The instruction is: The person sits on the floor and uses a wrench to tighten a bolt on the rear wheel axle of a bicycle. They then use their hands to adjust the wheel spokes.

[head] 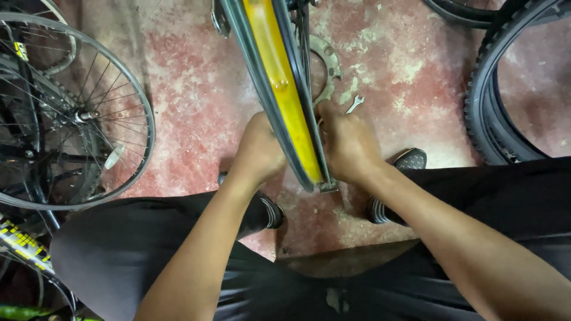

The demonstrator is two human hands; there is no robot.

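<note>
A bicycle wheel rim (279, 77) with a yellow rim strip stands upright between my knees, running from the top of the view down to my hands. My left hand (259, 148) presses against the rim's left side, fingers curled around its edge. My right hand (348, 142) grips the rim's right side near the spokes. A toothed metal sprocket (328, 62) shows just behind the rim. A small silver spanner (355, 104) lies on the floor just above my right hand.
A bare spoked wheel (77, 113) and bicycle frame parts stand at the left. Black knobbly tyres (485, 101) lean at the right. The floor (196, 89) is worn red concrete. My black-trousered legs and dark shoes (410, 159) flank the rim.
</note>
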